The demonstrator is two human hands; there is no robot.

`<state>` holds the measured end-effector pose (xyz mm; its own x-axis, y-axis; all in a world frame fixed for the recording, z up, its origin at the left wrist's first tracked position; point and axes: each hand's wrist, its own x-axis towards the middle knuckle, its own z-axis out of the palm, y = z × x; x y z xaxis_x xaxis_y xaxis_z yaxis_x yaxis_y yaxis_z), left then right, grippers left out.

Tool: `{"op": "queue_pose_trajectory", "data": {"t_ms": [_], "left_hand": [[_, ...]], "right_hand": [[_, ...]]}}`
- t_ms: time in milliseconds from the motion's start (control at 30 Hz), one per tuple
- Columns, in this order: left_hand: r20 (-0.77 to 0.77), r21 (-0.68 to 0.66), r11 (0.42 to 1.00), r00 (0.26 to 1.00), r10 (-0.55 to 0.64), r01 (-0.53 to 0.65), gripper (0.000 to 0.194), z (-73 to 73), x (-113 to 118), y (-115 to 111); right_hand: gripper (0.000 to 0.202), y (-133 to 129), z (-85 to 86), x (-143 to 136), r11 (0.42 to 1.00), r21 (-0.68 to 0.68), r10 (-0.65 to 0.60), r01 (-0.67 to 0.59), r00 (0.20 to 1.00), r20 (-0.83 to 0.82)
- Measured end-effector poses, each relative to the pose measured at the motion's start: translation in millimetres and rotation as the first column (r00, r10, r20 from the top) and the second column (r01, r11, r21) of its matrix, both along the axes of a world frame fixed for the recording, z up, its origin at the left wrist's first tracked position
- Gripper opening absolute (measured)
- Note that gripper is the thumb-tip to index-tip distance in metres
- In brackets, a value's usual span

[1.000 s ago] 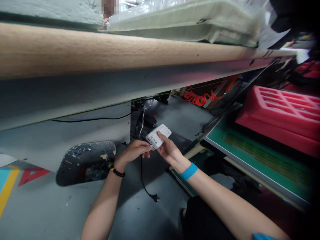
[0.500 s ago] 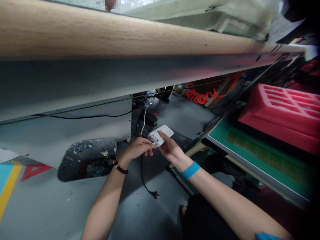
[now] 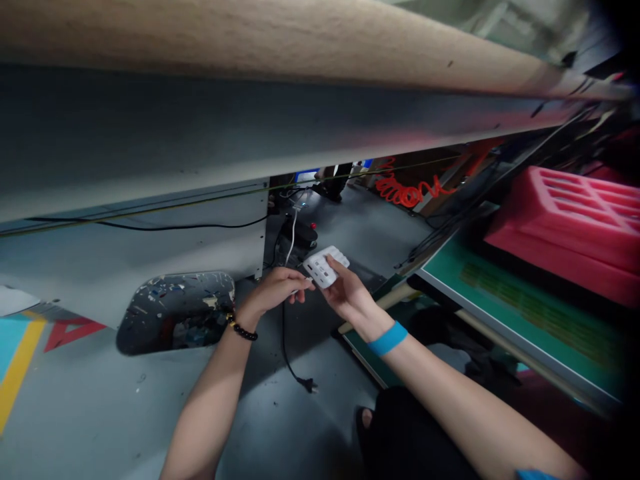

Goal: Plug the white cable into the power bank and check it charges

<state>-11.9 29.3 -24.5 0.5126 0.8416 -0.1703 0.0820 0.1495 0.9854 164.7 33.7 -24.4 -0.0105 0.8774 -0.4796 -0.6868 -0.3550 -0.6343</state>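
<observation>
In the head view my right hand is wrapped round a white power bank, thumb on top. Its end with several small ports is turned toward my other hand. My left hand pinches the small white plug of a charging cable between thumb and fingertips. A short gap shows between this plug and the power bank. Behind my left hand a white cable climbs to a small lit device under the bench; my fingers hide its lower part.
A bench with a rounded wooden edge spans the top. Below hangs a red coiled hose. A black power plug dangles on its cord above the grey floor. At right, pink foam trays rest on a green shelf. A bin opening is at left.
The power bank has moved slightly right, away from my left hand. The cable's plug was at its port end before and is now apart from it. The view has shifted a little.
</observation>
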Motion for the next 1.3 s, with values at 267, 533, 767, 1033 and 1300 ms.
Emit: {"op": "queue_pose_trajectory", "data": {"t_ms": [267, 533, 767, 1033, 1300], "left_hand": [[0.064, 0.035, 0.998, 0.997, -0.051, 0.049, 0.034, 13.4, -7.0, -4.2], [0.052, 0.076, 0.995, 0.997, -0.062, 0.058, 0.029, 17.0, -3.1, -7.9], [0.017, 0.076, 0.995, 0.998, -0.065, 0.064, 0.025, 17.1, -1.5, -7.8], [0.015, 0.087, 0.993, 0.997, -0.076, 0.074, 0.023, 19.0, 0.6, -8.8], [-0.026, 0.098, 0.993, 0.998, -0.064, 0.066, 0.024, 15.5, 1.0, -9.8]], "right_hand": [[0.015, -4.6, 11.2, -1.6, 0.986, -0.108, 0.123, -0.129, 0.990, -0.064], [0.014, -9.1, 16.3, -5.2, 0.983, -0.108, 0.140, -0.151, 0.985, -0.104], [0.012, -7.6, 10.3, -3.0, 0.980, -0.108, 0.151, -0.166, 0.979, -0.134], [0.017, -6.5, 4.7, 0.9, 0.972, -0.118, 0.184, -0.205, 0.969, -0.168], [0.016, -8.6, 8.6, -0.8, 0.975, -0.123, 0.166, -0.183, 0.977, -0.133]]}}
